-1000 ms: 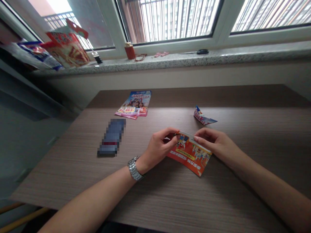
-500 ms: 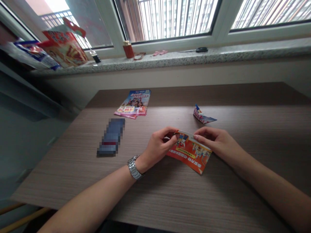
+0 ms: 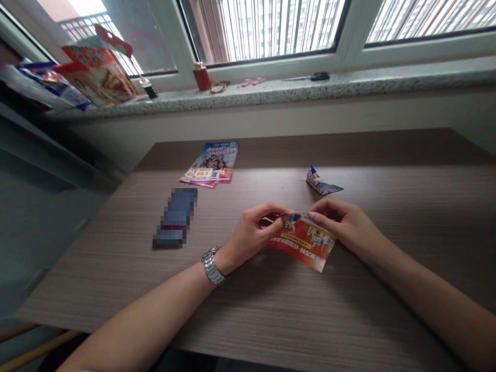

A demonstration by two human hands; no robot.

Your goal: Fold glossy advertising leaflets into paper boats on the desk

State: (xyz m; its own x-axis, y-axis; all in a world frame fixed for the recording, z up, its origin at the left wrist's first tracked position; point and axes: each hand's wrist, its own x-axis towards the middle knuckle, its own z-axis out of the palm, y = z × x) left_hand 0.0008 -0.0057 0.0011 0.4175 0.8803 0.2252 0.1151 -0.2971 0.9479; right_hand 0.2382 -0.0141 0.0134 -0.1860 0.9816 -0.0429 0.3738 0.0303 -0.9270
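An orange-red printed flyer (image 3: 306, 247) is held by its far edge, with its free side tilted down toward the table's front. My left hand (image 3: 259, 227), with a silver watch (image 3: 214, 266) on the wrist, pinches the flyer's far left corner between thumb and fingers. On the right, my right hand (image 3: 338, 217) pinches the same edge near its far right part. The paper bends slightly between the two hands. A small folded paper piece (image 3: 321, 182), blue and pink and shaped like a boat, lies on the table just beyond my right hand.
Several flyers (image 3: 215, 164) lie in a pile at the back left of the wooden table (image 3: 127, 279). Nearer stands a dark pixelated flat object (image 3: 176, 219). Along the windowsill (image 3: 263, 97) are a food bag (image 3: 103, 72), a red lighter-like item (image 3: 201, 76) and scissors (image 3: 320, 76).
The flyer's far edge now bows a little between my hands, and its lower side is tilted up slightly. Both hands keep their grip. The view has shifted slightly.
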